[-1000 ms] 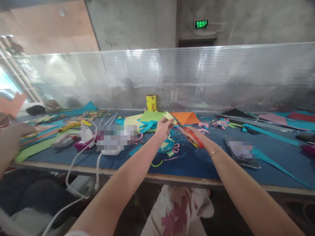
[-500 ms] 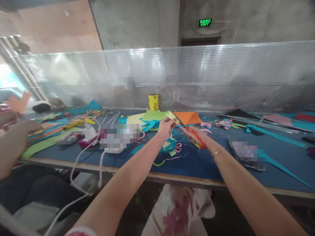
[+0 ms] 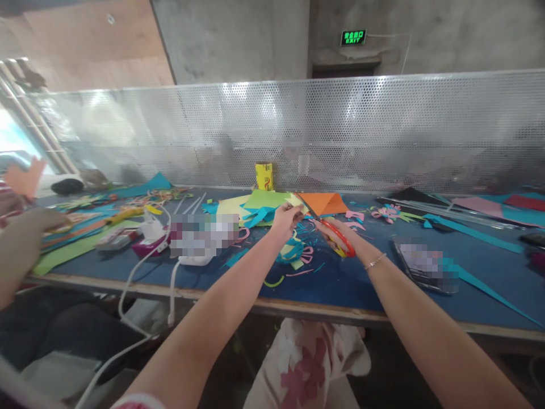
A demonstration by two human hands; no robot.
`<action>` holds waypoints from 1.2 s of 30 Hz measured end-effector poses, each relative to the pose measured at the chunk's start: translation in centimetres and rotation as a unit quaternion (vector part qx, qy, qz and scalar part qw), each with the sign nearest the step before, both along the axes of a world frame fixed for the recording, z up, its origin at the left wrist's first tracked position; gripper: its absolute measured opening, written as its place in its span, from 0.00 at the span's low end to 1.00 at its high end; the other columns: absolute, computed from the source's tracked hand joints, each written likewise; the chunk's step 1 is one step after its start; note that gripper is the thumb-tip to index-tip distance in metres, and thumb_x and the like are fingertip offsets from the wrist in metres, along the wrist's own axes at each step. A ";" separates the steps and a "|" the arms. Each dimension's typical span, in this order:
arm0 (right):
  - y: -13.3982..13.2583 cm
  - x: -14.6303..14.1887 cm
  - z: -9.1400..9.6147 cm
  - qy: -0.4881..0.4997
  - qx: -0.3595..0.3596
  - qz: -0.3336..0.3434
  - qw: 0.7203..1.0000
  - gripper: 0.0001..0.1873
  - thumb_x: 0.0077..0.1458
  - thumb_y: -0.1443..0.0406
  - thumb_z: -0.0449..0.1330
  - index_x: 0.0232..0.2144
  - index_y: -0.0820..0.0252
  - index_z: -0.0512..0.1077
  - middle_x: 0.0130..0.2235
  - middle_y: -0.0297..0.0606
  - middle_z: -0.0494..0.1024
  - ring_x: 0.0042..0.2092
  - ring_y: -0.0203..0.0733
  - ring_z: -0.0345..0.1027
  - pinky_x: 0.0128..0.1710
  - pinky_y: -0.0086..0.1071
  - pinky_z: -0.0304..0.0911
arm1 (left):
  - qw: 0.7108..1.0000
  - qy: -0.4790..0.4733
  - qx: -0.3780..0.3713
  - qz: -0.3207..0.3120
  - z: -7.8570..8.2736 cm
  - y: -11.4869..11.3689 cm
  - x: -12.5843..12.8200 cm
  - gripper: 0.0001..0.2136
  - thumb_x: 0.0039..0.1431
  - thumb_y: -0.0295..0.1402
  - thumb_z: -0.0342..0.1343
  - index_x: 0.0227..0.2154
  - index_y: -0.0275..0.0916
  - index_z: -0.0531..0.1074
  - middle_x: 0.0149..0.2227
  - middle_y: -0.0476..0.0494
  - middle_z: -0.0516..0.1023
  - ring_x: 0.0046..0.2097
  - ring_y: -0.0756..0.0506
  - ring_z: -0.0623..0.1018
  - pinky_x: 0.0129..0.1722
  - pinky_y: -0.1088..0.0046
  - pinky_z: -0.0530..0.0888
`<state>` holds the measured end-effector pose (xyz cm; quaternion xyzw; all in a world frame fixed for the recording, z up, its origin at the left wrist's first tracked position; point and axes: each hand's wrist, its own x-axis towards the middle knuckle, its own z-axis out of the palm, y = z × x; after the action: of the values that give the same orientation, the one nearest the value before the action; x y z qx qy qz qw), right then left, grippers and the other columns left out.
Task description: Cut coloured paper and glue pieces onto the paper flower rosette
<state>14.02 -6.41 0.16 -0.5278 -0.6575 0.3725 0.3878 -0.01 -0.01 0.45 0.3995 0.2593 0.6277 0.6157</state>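
Over the middle of the table, my left hand (image 3: 288, 219) pinches a small pale yellow piece of paper (image 3: 294, 200). My right hand (image 3: 334, 234) is closed around the red handles of a pair of scissors (image 3: 338, 237). The scissor blades point up and left, close against the yellow paper; whether they are parted is hard to make out. Beneath my hands lies a ball of blue and yellow paper strips (image 3: 290, 251). Behind them are a green sheet (image 3: 266, 199) and an orange sheet (image 3: 330, 203).
A yellow tin (image 3: 264, 176) stands by the perforated metal screen (image 3: 340, 125). A phone (image 3: 409, 258) lies to the right. On the left are a white power strip (image 3: 200, 258), cables, and a tissue pack (image 3: 149, 241). Another person's arm (image 3: 21, 250) reaches in at the far left, beside orange paper.
The view has shifted very slightly. My hands, the scissors and the yellow paper keep nearly the same positions. The other person's orange paper at the far left has moved a little left.
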 end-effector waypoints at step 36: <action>0.2 0.1 0.4 0.027 -0.046 0.015 0.998 0.19 0.50 0.50 0.48 0.27 0.61 0.61 0.15 0.25 0.56 0.14 0.27 0.49 0.13 0.24 0.47 | 0.999 0.043 0.014 -0.025 0.0 -0.5 0.2 0.12 0.38 0.26 0.60 0.17 0.36 0.59 0.14 0.56 0.62 0.19 0.57 0.66 0.24 0.79 0.69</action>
<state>14.11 -6.22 0.57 -0.5246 -0.6372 0.4220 0.3752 0.17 -0.53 0.49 0.4414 0.2667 0.5979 0.6137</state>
